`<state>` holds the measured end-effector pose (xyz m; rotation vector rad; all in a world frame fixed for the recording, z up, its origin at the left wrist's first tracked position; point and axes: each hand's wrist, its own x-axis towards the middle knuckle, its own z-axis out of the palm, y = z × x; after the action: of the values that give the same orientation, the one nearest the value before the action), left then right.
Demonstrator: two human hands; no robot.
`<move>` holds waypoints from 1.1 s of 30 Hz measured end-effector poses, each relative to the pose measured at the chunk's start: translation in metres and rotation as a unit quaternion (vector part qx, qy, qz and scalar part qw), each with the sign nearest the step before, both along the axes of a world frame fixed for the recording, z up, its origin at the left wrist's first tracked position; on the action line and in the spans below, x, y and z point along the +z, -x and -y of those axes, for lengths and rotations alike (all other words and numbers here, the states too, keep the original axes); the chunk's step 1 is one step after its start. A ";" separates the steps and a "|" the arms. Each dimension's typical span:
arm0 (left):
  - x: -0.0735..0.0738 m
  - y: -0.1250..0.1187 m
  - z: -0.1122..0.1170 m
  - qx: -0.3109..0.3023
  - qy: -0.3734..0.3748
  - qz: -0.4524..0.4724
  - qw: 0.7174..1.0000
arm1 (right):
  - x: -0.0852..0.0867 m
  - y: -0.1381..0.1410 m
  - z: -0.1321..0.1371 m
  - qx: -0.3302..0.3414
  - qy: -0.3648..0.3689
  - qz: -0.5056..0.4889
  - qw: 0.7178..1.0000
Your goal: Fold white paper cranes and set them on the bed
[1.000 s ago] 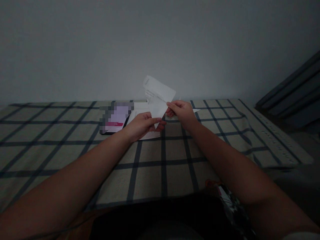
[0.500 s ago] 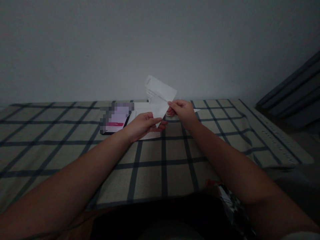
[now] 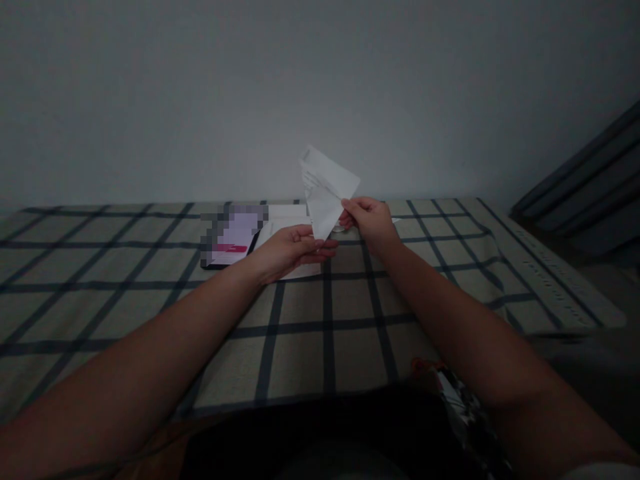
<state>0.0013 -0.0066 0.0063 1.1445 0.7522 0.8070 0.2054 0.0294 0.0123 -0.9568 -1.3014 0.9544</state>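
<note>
Right hand's pinch: the right hand [image 3: 373, 219] has thumb and forefinger closed on the right edge of a thin white sheet of paper with printed lines [image 3: 325, 207].
Left hand's hold: the left hand [image 3: 287, 253] lies at seven to eight o'clock from that sheet, thumb at its lower tip, fingers spread loosely; whether it pinches, I cannot tell.
Held sheet: raised above the table, tilted, its upper corner toward eleven o'clock; a line crosses it from the pinch, fold or tear being unclear.
Progress: looks partway; the sheet is already in two angled parts, neither pressed flat nor laid down.
Loose papers: flat white paper sheets [image 3: 287, 211], partly behind the left hand, at eight o'clock; a small white paper point [image 3: 396, 220] past the right hand, between three and four.
Device: a dark-edged rectangular device with a lilac screen [image 3: 237, 233], between eight and nine.
Tabletop: beige cloth with dark blue checks [image 3: 300, 360], toward six.
</note>
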 end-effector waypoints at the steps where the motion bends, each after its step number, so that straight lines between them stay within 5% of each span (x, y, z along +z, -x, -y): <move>1: 0.000 0.000 0.000 0.000 0.001 0.001 1.000 | 0.000 0.000 0.000 -0.001 -0.001 0.001 1.000; 14: -0.002 -0.001 0.002 -0.043 0.004 0.023 0.999 | -0.004 -0.002 -0.004 -0.001 -0.010 -0.013 1.000; 23: -0.010 -0.006 -0.006 0.072 -0.034 0.059 0.995 | -0.003 0.004 0.004 0.041 -0.026 0.039 0.998; 33: -0.010 -0.007 -0.008 0.118 -0.031 0.067 0.990 | -0.004 0.004 0.008 0.086 -0.038 0.085 0.992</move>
<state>0.0079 0.0013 -0.0039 1.0563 0.7635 1.1025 0.2010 0.0212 0.0078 -0.8918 -1.5738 0.9633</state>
